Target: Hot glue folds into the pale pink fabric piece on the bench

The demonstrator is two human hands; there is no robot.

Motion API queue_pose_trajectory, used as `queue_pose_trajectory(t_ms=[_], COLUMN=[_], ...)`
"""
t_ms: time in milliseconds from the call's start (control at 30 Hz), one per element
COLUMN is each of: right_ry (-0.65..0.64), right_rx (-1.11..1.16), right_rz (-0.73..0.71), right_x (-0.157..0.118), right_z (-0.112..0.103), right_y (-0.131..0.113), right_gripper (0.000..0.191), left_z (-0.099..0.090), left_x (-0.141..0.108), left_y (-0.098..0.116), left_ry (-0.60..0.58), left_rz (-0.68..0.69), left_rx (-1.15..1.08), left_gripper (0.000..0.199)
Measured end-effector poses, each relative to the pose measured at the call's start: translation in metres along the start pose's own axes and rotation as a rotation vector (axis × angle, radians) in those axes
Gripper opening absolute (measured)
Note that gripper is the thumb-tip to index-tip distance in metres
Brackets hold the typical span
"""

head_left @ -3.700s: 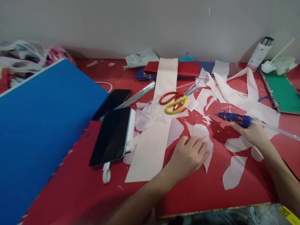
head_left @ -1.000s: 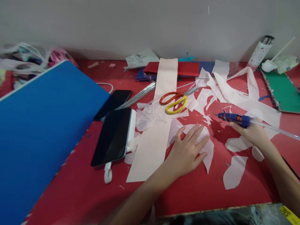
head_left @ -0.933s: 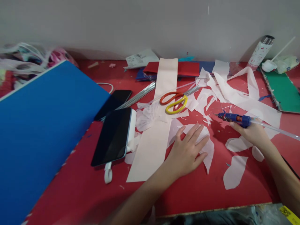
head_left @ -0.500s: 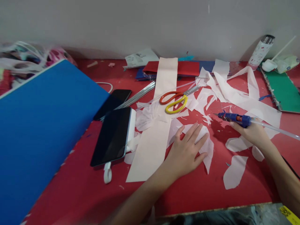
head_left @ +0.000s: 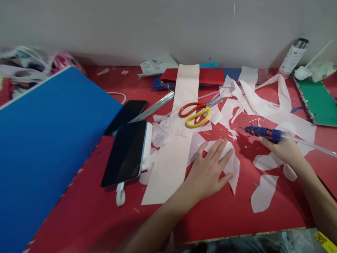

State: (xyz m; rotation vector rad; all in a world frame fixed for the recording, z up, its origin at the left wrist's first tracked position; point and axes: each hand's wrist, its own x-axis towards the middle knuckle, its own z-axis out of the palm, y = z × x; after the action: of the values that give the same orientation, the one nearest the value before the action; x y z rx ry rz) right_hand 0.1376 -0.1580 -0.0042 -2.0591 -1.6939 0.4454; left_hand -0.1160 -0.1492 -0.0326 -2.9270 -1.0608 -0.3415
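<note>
My left hand (head_left: 209, 173) lies flat with its fingers spread over pale pink cut paper pieces (head_left: 234, 168) on the red table (head_left: 226, 218). On the right, my right hand (head_left: 286, 149) is closed around a blue glue gun (head_left: 265, 133), whose tip points left and from whose back a clear glue stick sticks out. Scissors (head_left: 198, 114) with one red and one yellow handle rest across a long pale paper strip (head_left: 171, 172), blades toward the upper right. A loose petal-shaped piece (head_left: 264, 193) lies below the glue gun.
A large blue board (head_left: 52, 140) covers the left side. Beside it are a dark tablet (head_left: 126, 154), a phone (head_left: 134, 107) and silvery wires (head_left: 155, 107). A white bottle (head_left: 293, 58) and a green board (head_left: 319, 102) are at the back right, near crumpled pale strips (head_left: 284, 116).
</note>
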Motion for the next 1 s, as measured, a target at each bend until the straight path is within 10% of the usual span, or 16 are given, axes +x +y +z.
queue_pose_trajectory(t_ms=[600,1000], right_ry=[0.018,0.022], right_rx=[0.014,-0.014], right_rz=[0.011,0.02], right_x=[0.0001,-0.0007], right_z=[0.0008,-0.0006], right_y=[0.0012,0.0003], right_gripper=[0.047,0.049], left_z=[0.0047,-0.0033], left_x=[-0.0005,-0.0027], left_y=[-0.0017,0.0019], left_ry=[-0.121,0.226], left_rz=[-0.031,0.123], left_rx=[0.041,0.089], left_gripper=[0.063,0.034])
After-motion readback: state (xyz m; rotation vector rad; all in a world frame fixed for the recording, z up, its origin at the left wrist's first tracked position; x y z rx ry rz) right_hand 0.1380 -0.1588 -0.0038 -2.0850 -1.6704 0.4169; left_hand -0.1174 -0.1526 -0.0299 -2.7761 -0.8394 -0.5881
